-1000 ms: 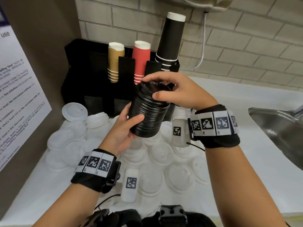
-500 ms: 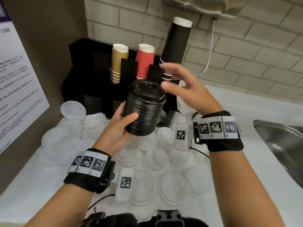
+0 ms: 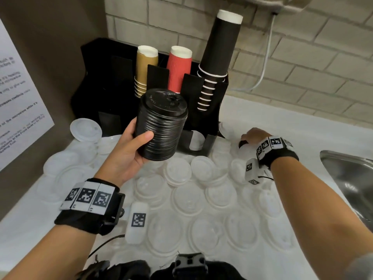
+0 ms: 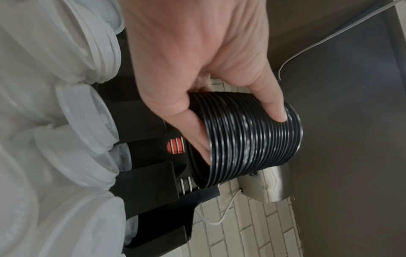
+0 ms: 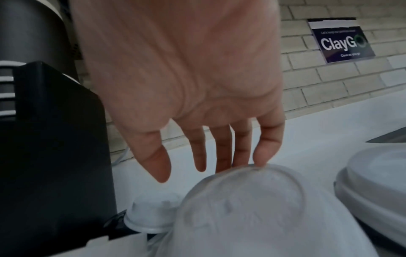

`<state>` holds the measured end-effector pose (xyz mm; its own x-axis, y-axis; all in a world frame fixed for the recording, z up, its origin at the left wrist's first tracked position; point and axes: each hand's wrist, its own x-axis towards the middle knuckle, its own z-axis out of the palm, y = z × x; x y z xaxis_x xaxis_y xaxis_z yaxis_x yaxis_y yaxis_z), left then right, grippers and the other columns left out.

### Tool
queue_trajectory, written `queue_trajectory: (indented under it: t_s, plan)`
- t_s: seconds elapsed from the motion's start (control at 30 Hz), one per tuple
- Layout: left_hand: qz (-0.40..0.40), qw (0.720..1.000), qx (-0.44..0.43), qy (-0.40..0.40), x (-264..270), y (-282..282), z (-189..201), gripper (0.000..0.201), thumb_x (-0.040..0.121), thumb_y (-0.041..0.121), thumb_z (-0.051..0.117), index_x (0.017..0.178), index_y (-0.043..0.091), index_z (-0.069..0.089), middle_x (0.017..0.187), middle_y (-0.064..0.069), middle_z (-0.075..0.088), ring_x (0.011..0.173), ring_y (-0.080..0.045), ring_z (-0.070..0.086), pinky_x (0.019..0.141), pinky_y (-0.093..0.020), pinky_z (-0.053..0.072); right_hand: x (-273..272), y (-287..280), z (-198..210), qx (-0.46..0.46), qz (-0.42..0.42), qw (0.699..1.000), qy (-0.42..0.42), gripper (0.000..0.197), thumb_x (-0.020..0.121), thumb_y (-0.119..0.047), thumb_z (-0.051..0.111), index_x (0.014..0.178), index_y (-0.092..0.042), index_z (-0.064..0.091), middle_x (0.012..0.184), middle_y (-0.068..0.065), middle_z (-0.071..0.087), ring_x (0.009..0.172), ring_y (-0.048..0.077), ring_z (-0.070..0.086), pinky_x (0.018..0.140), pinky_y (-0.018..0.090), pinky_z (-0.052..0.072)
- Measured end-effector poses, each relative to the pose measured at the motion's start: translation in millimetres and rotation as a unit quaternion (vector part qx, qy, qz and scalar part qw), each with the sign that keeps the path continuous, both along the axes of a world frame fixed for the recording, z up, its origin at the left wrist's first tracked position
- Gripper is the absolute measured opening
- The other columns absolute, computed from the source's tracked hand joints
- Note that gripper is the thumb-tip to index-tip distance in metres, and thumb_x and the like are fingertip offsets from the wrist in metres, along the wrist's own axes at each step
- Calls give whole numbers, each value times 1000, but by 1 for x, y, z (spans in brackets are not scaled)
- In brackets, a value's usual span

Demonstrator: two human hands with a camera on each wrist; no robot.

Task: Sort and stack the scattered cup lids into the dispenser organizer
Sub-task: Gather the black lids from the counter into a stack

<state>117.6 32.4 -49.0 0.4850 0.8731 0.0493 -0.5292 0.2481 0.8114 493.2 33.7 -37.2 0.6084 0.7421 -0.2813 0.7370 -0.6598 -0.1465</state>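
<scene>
My left hand (image 3: 131, 150) grips a tall stack of black lids (image 3: 161, 126) and holds it up in front of the black organizer (image 3: 96, 77). The left wrist view shows my thumb and fingers curled round this stack (image 4: 252, 139). My right hand (image 3: 250, 136) is low on the counter, right of the organizer. Its fingers (image 5: 222, 149) are straight, and the little fingertip touches the rim of a clear lid (image 5: 241, 200). A small dark shape (image 3: 242, 143) lies under that hand; I cannot tell what it is. Several white and clear lids (image 3: 189, 199) cover the counter.
Gold cups (image 3: 145, 67), red cups (image 3: 179, 67) and a tall stack of black cups (image 3: 220, 57) stand in the organizer. A steel sink (image 3: 353, 174) is at the right. A poster (image 3: 20, 108) hangs on the left wall, and a white cable (image 3: 264, 63) runs down the brick wall.
My right hand has left the top of the black stack and dropped to the counter at the right. My left hand still holds the stack, now a little higher.
</scene>
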Motion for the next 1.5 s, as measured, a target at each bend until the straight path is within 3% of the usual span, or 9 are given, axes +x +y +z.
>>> queue_trajectory:
  t_s: [0.2,0.33,0.5,0.6,0.7,0.83,1.07,1.23,1.5]
  plan:
    - [21,1000,15,-3,3,1,1,65,78,17,64,140,18,45,122,-1,66,111,-17,66,79,-30,58,20,5,-15,-10,-49,999,-8,76,77,-44,70,141,-17,39,142,18,40,125,40,45,101,45,42]
    - [25,999,28,7,2,4,-2,61,73,20,69,131,23,52,115,3,69,106,-15,68,76,-30,58,26,3,-22,-5,-18,1000,-4,66,79,-37,66,138,-21,43,136,14,51,120,36,52,102,41,44]
    - [19,1000,14,-3,8,1,-2,74,64,26,73,134,20,49,118,1,68,107,-16,67,75,-29,58,14,6,0,165,-113,979,49,64,85,-38,66,139,-18,38,140,20,35,117,45,49,95,46,43]
    - [5,1000,9,-8,14,-2,-6,66,73,20,69,135,19,49,118,0,67,107,-16,67,76,-30,58,-3,-3,27,328,-104,926,155,63,83,-36,70,136,-20,39,138,17,38,117,39,51,93,48,51]
    - [-3,1000,1,-8,19,-3,-7,63,71,18,71,131,22,52,115,1,70,107,-16,68,76,-30,58,-37,-21,49,485,-51,805,338,51,84,-21,69,127,-21,42,127,7,49,110,23,58,87,46,56]
    - [-2,1000,-6,-5,24,-5,-9,52,76,14,63,126,24,55,113,2,71,105,-16,69,74,-31,58,-92,-44,71,519,114,713,457,41,75,-14,68,109,-23,46,112,-1,56,97,12,62,84,40,56]
    - [5,1000,-13,-11,29,-13,-6,59,79,10,65,135,20,50,114,1,70,105,-16,68,75,-31,58,-150,-63,95,419,322,761,375,49,75,-9,70,117,-21,46,119,-1,51,104,7,56,80,24,51]
    - [-4,1000,-7,-7,31,-15,-5,65,72,13,68,134,24,51,115,3,70,106,-15,68,74,-30,58,-165,-60,104,392,368,793,286,48,80,-8,70,124,-19,53,121,-4,53,118,12,51,94,29,46]
    - [-29,1000,7,4,33,-17,-5,60,76,11,66,133,26,53,118,0,69,111,-18,66,75,-30,58,-175,-55,112,376,394,809,219,37,84,-11,69,120,-18,65,118,5,60,110,12,58,101,31,45]
